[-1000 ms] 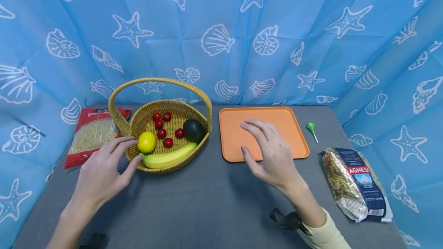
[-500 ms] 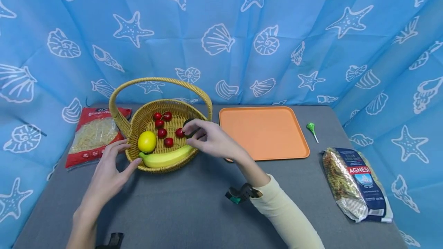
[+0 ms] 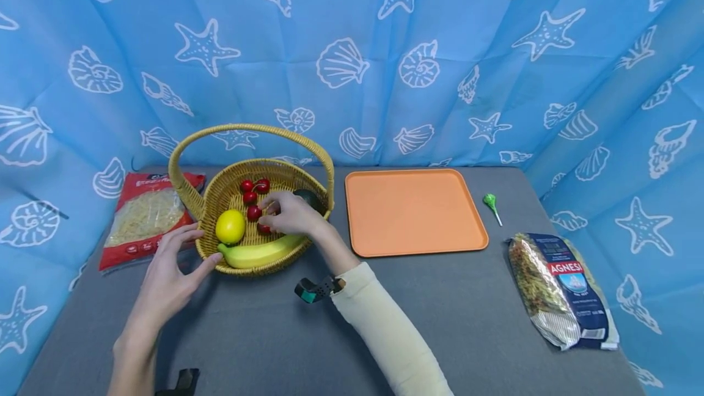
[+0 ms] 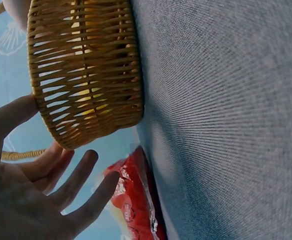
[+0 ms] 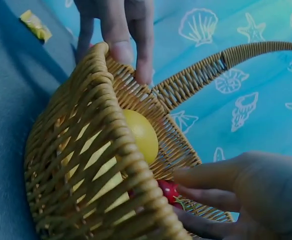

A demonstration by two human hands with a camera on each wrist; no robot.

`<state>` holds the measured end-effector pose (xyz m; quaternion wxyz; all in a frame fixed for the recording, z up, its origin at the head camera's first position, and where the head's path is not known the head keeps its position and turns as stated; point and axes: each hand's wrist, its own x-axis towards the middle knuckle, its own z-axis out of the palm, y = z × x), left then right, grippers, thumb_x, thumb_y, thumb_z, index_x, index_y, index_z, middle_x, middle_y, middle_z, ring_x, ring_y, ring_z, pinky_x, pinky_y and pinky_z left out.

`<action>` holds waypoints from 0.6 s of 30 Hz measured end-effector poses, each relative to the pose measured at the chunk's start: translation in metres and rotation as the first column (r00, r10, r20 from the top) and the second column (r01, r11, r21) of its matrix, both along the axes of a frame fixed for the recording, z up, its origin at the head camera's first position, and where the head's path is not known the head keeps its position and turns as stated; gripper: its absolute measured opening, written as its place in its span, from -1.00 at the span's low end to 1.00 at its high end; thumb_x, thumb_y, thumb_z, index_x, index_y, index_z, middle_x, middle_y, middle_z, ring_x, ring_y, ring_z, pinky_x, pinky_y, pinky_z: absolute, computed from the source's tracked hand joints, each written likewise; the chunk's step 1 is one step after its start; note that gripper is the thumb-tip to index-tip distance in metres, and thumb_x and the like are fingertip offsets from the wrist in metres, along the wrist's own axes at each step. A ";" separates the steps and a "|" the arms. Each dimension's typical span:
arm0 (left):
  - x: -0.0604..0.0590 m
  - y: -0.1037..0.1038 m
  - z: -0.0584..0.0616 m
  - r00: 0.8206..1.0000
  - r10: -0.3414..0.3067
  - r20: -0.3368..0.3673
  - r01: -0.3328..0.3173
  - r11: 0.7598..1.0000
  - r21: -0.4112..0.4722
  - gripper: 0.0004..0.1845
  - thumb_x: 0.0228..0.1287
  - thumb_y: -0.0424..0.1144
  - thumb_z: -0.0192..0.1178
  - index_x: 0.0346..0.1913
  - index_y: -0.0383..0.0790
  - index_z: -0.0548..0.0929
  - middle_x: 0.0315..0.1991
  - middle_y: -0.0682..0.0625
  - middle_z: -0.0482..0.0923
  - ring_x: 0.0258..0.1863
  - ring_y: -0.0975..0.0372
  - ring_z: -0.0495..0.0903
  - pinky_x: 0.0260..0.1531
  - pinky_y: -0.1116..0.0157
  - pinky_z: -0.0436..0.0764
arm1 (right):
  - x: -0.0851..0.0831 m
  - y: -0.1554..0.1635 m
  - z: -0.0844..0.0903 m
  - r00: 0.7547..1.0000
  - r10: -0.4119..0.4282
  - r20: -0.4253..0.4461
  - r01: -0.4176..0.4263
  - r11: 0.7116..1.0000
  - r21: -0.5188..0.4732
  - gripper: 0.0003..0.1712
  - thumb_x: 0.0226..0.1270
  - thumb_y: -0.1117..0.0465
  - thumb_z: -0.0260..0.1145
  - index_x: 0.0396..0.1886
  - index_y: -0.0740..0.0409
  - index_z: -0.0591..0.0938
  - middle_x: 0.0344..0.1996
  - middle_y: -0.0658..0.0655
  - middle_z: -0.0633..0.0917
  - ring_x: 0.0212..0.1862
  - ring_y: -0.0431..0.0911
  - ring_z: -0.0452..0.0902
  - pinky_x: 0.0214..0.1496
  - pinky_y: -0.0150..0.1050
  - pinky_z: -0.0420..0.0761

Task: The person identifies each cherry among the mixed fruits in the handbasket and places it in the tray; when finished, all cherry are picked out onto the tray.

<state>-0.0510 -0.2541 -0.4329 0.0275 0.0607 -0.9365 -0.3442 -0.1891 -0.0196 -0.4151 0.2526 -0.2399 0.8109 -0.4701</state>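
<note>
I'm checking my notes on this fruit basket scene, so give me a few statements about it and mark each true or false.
1. The right hand reaches into the wicker basket among the cherries. True.
2. The orange tray holds a banana. False: the tray is bare; the banana lies in the basket.
3. The left hand touches the basket's outer wall. True.
4. The green lollipop lies in the basket. False: it lies on the table right of the tray.
5. A lemon sits in the basket. True.
</note>
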 end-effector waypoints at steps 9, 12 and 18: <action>0.001 -0.001 -0.001 1.000 0.009 -0.009 -0.009 1.000 0.023 -0.27 0.46 0.00 0.45 0.47 -0.37 0.46 0.58 -0.40 0.27 0.40 -0.30 0.39 0.15 -0.39 0.65 | -0.001 -0.010 -0.007 0.999 -0.025 0.047 0.022 0.997 0.073 -0.60 0.63 0.29 0.29 0.35 0.30 0.65 0.14 0.31 0.75 -0.01 0.17 0.81 -0.19 -0.38 0.69; 0.001 -0.001 -0.001 1.000 0.010 -0.012 -0.010 1.000 0.024 -0.28 0.47 0.01 0.43 0.47 -0.36 0.47 0.58 -0.40 0.28 0.39 -0.31 0.40 0.14 -0.38 0.66 | -0.001 -0.013 -0.008 0.997 -0.024 0.071 0.019 0.996 0.082 -0.58 0.62 0.34 0.28 0.38 0.29 0.64 0.23 0.31 0.74 0.03 0.12 0.80 -0.06 -0.29 0.76; 0.000 -0.001 -0.002 1.000 0.008 -0.001 -0.008 1.000 0.030 -0.26 0.48 0.02 0.43 0.49 -0.35 0.45 0.59 -0.40 0.26 0.39 -0.31 0.40 0.15 -0.38 0.67 | 0.000 -0.018 -0.008 0.985 0.008 0.171 -0.018 0.998 0.056 -0.60 0.59 0.42 0.28 0.35 0.34 0.65 0.30 0.34 0.72 0.11 0.19 0.80 0.19 -0.08 0.83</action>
